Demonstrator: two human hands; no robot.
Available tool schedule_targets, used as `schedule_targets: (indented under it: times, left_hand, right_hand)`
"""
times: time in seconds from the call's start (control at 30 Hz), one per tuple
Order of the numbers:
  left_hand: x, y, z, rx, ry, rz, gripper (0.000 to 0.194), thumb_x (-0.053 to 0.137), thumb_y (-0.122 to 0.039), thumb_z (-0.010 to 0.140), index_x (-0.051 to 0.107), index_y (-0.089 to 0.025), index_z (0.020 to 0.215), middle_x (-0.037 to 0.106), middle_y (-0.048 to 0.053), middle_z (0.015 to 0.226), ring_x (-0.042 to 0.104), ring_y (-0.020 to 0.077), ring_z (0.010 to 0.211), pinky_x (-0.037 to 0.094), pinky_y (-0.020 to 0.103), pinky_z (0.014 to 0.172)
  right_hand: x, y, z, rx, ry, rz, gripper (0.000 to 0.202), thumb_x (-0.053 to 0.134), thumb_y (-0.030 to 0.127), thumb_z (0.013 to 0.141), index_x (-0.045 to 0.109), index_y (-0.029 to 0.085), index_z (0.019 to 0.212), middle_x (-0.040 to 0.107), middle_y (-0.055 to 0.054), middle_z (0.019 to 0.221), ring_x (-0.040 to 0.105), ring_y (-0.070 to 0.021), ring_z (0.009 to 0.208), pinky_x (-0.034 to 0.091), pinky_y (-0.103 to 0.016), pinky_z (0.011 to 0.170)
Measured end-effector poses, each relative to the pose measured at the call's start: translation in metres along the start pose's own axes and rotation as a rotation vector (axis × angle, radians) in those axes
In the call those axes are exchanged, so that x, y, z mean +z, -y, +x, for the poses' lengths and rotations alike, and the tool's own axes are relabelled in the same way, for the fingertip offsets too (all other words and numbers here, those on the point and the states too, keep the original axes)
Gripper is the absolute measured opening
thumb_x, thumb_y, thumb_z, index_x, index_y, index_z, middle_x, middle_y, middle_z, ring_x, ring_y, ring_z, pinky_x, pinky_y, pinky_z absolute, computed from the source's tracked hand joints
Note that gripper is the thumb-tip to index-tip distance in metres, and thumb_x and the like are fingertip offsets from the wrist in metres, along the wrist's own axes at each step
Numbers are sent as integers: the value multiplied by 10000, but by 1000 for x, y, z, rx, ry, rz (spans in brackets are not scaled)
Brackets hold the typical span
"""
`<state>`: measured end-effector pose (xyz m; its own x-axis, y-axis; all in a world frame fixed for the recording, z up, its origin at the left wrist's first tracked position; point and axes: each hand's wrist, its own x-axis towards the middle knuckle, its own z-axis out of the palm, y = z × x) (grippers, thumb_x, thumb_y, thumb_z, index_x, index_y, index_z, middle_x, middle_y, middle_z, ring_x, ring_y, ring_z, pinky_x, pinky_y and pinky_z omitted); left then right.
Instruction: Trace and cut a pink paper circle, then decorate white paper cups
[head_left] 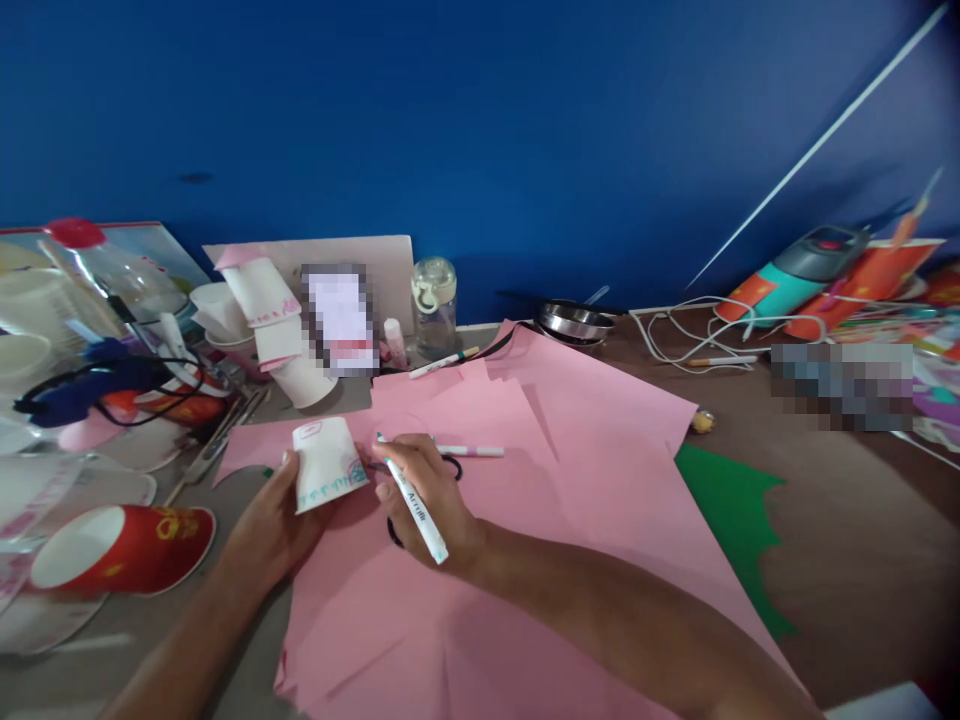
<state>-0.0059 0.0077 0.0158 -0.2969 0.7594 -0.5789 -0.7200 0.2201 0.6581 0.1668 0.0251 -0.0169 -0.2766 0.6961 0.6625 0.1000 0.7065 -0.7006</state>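
My left hand (pixel 281 520) is closed around a white paper cup (pixel 324 465), which carries a small pink drawing and teal marks along one edge. A white acrylic marker (pixel 416 512) with a teal tip is gripped in my right hand (pixel 427 480), just right of the cup. Its tip points up and away from the cup. Both hands are above overlapping pink paper sheets (pixel 495 580). Partly hidden by my right hand are scissors with dark handles (pixel 452 466). Another marker with a pink band (pixel 480 452) lies beside them.
Left are a red paper cup (pixel 161 550), stacked white cups (pixel 262 295) and a blue glue gun (pixel 105 385). At the back stand a phone (pixel 341 320), a clear bottle (pixel 435 310) and a metal pan (pixel 576 320). Green paper (pixel 739 525) and white cable (pixel 667 345) lie right.
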Motion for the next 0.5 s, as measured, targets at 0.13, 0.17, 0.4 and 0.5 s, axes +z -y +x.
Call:
schedule_targets:
  times: [0.13, 0.17, 0.4, 0.5]
  left_hand:
    - [-6, 1, 1, 22, 25, 47, 355, 381, -154, 976, 618, -163, 1242, 775, 47, 828, 743, 172, 712, 621, 265, 730]
    - [-8, 1, 2, 33, 27, 47, 365, 378, -121, 967, 619, -167, 1237, 772, 42, 808, 741, 167, 699, 621, 263, 718]
    - [-24, 4, 6, 62, 297, 119, 396, 647, -156, 824, 633, -205, 1217, 773, 47, 910, 740, 228, 827, 606, 328, 798]
    - [-25, 4, 6, 70, 358, 164, 473, 730, -197, 759, 631, -225, 1220, 767, 49, 987, 725, 263, 926, 590, 365, 849]
  right_hand:
    - [5, -5, -3, -26, 9, -23, 390, 411, 255, 984, 424, 193, 1369, 673, -61, 906, 638, -203, 839, 558, -334, 819]
    - [6, -6, -4, -39, -4, -34, 385, 407, 227, 977, 430, 201, 1360, 679, -52, 894, 643, -201, 828, 557, -332, 812]
    - [9, -7, -7, 14, -25, -62, 404, 457, 163, 906, 450, 180, 1310, 670, -84, 1010, 647, -210, 916, 547, -341, 844]
    - [8, -9, -7, 6, -28, -47, 419, 467, 154, 896, 436, 171, 1314, 657, -99, 1068, 641, -211, 970, 539, -341, 882]
